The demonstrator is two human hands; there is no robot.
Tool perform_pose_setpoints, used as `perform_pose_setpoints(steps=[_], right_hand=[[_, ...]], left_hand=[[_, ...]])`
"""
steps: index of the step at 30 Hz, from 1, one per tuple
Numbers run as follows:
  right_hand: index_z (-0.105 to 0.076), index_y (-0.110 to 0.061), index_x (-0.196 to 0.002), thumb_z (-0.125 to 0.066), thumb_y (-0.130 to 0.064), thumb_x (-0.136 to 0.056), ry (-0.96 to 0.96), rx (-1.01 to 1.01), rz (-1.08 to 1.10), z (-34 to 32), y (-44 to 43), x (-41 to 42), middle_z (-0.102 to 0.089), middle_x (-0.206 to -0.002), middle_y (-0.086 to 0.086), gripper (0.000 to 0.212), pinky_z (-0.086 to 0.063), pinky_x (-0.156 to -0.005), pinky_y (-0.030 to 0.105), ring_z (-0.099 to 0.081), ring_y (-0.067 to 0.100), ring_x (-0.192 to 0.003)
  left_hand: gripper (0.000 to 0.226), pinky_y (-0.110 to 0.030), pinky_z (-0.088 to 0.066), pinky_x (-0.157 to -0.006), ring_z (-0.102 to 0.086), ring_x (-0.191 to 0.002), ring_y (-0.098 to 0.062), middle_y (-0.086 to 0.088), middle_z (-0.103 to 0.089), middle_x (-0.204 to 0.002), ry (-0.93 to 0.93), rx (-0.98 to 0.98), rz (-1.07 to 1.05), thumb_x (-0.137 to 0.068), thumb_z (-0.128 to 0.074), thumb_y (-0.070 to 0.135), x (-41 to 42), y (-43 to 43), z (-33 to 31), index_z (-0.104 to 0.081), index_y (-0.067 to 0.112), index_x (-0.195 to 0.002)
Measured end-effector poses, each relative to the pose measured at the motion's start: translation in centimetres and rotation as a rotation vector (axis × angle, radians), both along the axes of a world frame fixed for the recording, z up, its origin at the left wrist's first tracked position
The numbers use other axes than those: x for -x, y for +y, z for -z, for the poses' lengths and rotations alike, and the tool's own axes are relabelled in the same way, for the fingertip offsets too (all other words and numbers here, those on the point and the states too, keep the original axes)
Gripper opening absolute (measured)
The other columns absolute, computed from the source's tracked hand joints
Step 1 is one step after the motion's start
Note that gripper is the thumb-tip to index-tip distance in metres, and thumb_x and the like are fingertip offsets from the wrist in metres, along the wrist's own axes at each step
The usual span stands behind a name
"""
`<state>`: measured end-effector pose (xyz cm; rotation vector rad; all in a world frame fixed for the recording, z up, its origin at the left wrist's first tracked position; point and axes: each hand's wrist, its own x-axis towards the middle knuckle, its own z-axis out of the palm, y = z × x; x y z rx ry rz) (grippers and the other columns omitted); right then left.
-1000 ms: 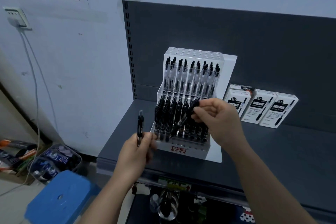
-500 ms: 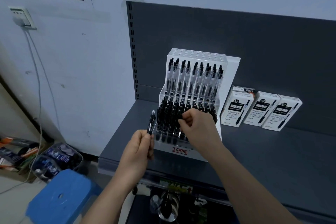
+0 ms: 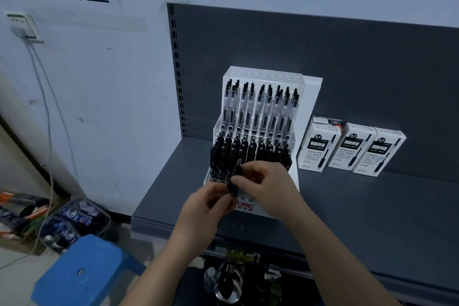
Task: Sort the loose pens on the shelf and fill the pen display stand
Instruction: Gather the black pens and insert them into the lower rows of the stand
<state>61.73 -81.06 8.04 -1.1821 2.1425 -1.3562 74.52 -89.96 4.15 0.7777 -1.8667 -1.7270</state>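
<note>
A white tiered pen display stand [image 3: 309,97] sits on the dark grey shelf [image 3: 372,218]. Its upper tier holds several clear-barrelled pens [image 3: 260,107]; its lower tier is packed with black pens [image 3: 250,149]. In front of the lower tier my two hands meet on one black pen [image 3: 234,179]. My left hand [image 3: 206,208] holds its lower end. My right hand [image 3: 263,181] pinches it higher up. The front rows of the stand are hidden behind my hands.
Three white pen boxes [image 3: 350,148] stand to the right of the stand, with another box behind them. A blue stool [image 3: 82,271] is at the lower left on the floor, beside a basket of bottles [image 3: 72,223]. A cable hangs from a wall socket [image 3: 22,27].
My right hand came away from the black rows toward me. My left hand moved right with its pen. Both hands now meet on that pen.
</note>
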Motion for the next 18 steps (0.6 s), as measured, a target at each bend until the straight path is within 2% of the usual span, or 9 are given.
perform_pose_setpoints(steps=[2,5,6,8,10,14,18], right_hand=[[-0.069,-0.028,-0.077,-0.072,-0.017,-0.085,-0.042,0.014,-0.012,-0.3,0.5,0.2,-0.067,-0.060,-0.010,0.014,-0.051,-0.057,0.018,-0.060,0.001,-0.054],[-0.071,-0.025,-0.083,-0.070,-0.015,-0.086,-0.012,0.087,0.063,-1.3,1.6,1.0,-0.070,-0.065,-0.005,0.010,-0.054,-0.060,0.018,-0.064,0.002,-0.058],[-0.071,-0.024,-0.085,-0.071,-0.015,-0.086,0.020,0.138,0.110,-1.6,2.0,1.5,-0.071,-0.068,-0.004,0.009,-0.057,-0.064,0.021,-0.066,0.004,-0.062],[-0.072,-0.016,-0.093,-0.072,-0.014,-0.085,0.114,0.228,0.208,-2.0,2.4,2.4,-0.072,-0.073,-0.001,0.009,-0.060,-0.071,0.031,-0.070,0.011,-0.068],[-0.072,-0.008,-0.096,-0.072,-0.014,-0.085,0.244,0.259,0.268,-2.0,2.5,2.7,-0.071,-0.073,0.004,0.013,-0.060,-0.071,0.037,-0.070,0.018,-0.070],[-0.073,-0.008,-0.090,-0.071,-0.016,-0.086,0.402,0.190,0.246,-1.6,1.8,2.3,-0.069,-0.072,0.000,0.009,-0.059,-0.070,0.033,-0.068,0.013,-0.069],[-0.070,-0.008,-0.082,-0.068,-0.022,-0.089,0.483,0.026,0.204,-0.6,0.4,2.2,-0.068,-0.068,-0.001,0.016,-0.057,-0.070,0.037,-0.065,0.014,-0.067]], left_hand=[[0.011,-0.020,-0.054,-0.077,-0.068,-0.084,-0.011,0.000,-0.073,-0.087,-0.048,0.149,0.018,-0.093,-0.058,0.011,0.3,0.4,0.1,-0.066,0.018,-0.097],[0.014,-0.011,-0.047,-0.074,-0.061,-0.086,0.004,0.015,-0.069,-0.094,-0.135,0.465,-0.003,-0.095,-0.056,0.022,0.2,0.0,0.0,-0.066,0.026,-0.103],[0.017,-0.012,-0.046,-0.076,-0.059,-0.091,0.003,0.017,-0.067,-0.099,-0.171,0.568,-0.013,-0.096,-0.055,0.025,0.0,-0.3,-0.1,-0.066,0.027,-0.108],[0.020,-0.020,-0.045,-0.080,-0.058,-0.098,-0.008,0.014,-0.066,-0.103,-0.256,0.837,-0.056,-0.094,-0.056,0.026,-0.2,-1.1,-0.2,-0.066,0.024,-0.112],[0.019,-0.032,-0.049,-0.076,-0.062,-0.091,-0.021,0.006,-0.069,-0.097,-0.323,1.062,-0.087,-0.087,-0.066,0.020,-0.3,-1.8,-0.1,-0.070,0.019,-0.106],[0.022,-0.039,-0.052,-0.070,-0.065,-0.080,-0.029,-0.002,-0.072,-0.089,-0.340,1.198,-0.167,-0.075,-0.077,0.012,-0.4,-2.3,-0.1,-0.073,0.012,-0.096],[0.017,-0.039,-0.053,-0.071,-0.064,-0.082,-0.028,-0.001,-0.071,-0.089,-0.324,1.220,-0.178,-0.081,-0.070,0.016,-0.6,-2.5,-0.1,-0.072,0.012,-0.097]])
